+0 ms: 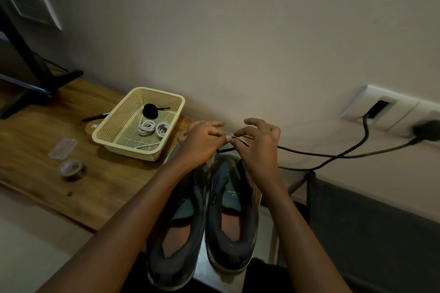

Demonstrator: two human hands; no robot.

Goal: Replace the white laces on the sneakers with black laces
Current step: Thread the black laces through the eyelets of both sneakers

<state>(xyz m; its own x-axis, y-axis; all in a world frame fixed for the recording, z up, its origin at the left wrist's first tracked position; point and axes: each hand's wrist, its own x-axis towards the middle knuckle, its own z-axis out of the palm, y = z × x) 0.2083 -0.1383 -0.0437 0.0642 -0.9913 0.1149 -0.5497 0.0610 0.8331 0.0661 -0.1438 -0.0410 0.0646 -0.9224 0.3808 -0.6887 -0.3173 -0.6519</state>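
My left hand (202, 140) and right hand (257, 147) each pinched the black lace (225, 150), other fingers spread, above the toes of the sneakers (232, 228). White laces (152, 127) lay in the basket (133, 102). Risk: a slack pinch could drop the tip, which would then miss the eyelet.

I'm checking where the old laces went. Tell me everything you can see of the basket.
The basket is a shallow rectangular tray of cream perforated plastic with a rolled rim, standing flat on the wooden table near the wall, left of the left hand, which does not touch it. Inside lie two coiled white laces, a rolled black lace and a thin white strand.
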